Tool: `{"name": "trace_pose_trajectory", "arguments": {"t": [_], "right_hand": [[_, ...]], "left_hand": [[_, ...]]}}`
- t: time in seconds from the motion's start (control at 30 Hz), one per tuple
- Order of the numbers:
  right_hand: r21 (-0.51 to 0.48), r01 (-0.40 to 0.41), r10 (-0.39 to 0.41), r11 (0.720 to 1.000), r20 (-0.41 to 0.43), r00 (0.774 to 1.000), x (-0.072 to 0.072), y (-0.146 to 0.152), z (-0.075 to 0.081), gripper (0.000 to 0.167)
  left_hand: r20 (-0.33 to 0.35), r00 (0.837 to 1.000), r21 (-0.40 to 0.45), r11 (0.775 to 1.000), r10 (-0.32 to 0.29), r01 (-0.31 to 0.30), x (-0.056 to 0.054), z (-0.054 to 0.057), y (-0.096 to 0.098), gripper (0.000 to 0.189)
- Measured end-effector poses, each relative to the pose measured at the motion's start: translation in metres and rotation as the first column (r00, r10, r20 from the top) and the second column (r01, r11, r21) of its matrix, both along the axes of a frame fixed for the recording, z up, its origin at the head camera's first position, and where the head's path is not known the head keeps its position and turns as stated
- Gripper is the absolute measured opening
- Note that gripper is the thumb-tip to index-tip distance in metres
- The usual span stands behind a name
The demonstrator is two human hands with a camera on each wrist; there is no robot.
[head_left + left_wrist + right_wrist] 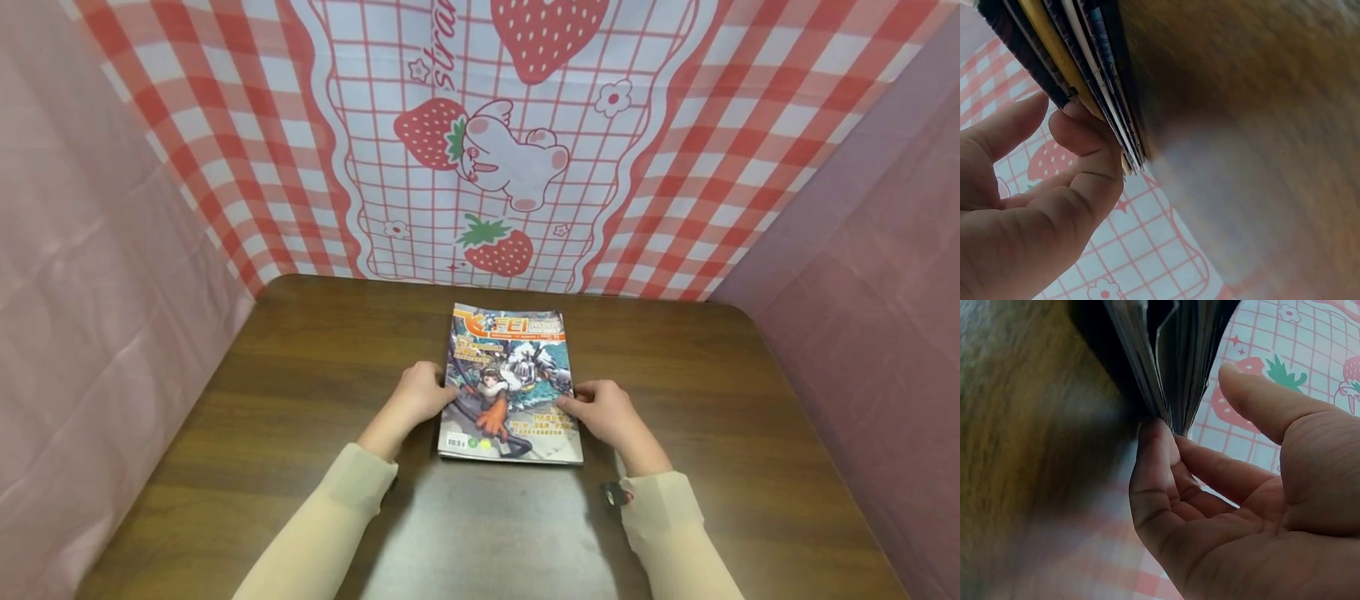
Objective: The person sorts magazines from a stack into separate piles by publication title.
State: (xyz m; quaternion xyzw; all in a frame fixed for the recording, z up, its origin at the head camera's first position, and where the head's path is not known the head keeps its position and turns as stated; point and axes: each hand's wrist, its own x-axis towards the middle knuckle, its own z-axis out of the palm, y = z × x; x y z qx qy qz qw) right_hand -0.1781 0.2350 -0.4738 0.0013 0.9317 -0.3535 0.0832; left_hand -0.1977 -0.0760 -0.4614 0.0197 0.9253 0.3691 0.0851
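While left hand (422, 390) grips left edge of magazine stack (512, 454), right hand (606, 411) grips right edge; illustrated cover (495, 379) faces up, brown wooden table (690, 375) beneath.

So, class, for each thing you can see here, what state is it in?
Top magazine: closed, front cover up.
Stack of magazines: layered, gripped at both sides; whether lifted, I cannot tell.
Left hand: fingers curled, gripping the stack's left side.
Right hand: gripping the stack's right side.
Table: flat, with a pale reflection near the person.
Strawberry-print cloth: hanging behind the table.
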Motion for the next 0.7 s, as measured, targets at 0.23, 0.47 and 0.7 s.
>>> {"name": "trace_pose_trajectory", "arguments": {"t": [0.23,0.47,0.7], "right_hand": [[0.014,0.007,-0.007,1.0,0.005,1.0,0.0006,-0.001,0.0022,0.054],[0.014,0.025,-0.025,1.0,0.016,1.0,0.0009,-0.0038,0.0013,0.051],[0.035,0.018,-0.018,0.999,0.001,1.0,0.0006,-0.008,0.0018,0.053]], "left_hand": [[0.007,1.0,-0.005,1.0,-0.023,0.023,-0.0008,-0.0013,0.0038,0.034],[-0.044,0.999,-0.015,1.0,-0.023,0.022,0.0018,-0.0002,0.0056,0.032],[-0.076,0.997,0.037,0.999,-0.01,0.013,0.0052,0.004,0.0087,0.045]]}}
